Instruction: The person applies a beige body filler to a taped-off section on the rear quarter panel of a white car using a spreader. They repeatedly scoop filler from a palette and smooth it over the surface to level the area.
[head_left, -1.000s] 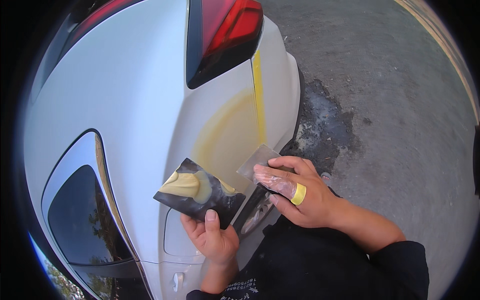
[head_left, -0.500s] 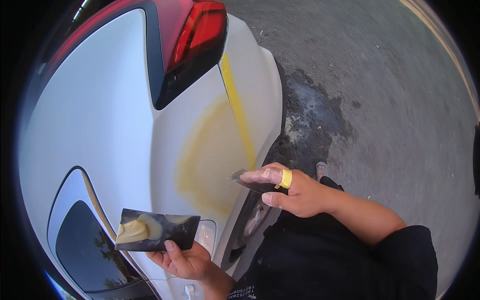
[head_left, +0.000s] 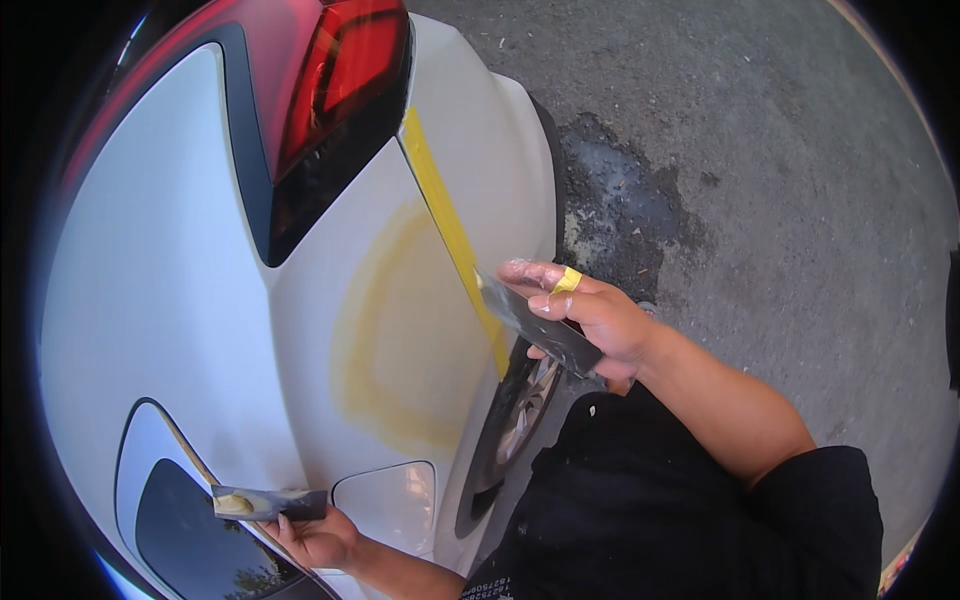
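At the lower left, my left hand point(head_left: 322, 540) grips a dark flat plate point(head_left: 290, 503) by its edge. A lump of pale yellow putty point(head_left: 233, 504) lies on the plate's far left end. My right hand point(head_left: 605, 315) holds a dark, thin putty spreader point(head_left: 540, 325) between thumb and fingers, its tip close to the yellow tape strip point(head_left: 440, 205); I cannot tell whether they touch. Whitish smears cover the fingertips, and yellow tape point(head_left: 568, 279) wraps one finger. On the white car panel point(head_left: 320, 290) shows a yellowish curved band point(head_left: 355, 370) around a dull area.
Above the panel is a red tail light point(head_left: 345, 60). A fuel flap point(head_left: 385, 500) sits by my left forearm, with the rear wheel point(head_left: 520, 415) beneath the panel. Left stands a side window point(head_left: 200, 520). Grey ground to the right has a wet patch point(head_left: 625, 200).
My left hand with the plate has moved left and down, and the plate looks more edge-on. My right hand has turned, showing the spreader's broad face. The view has shifted slightly.
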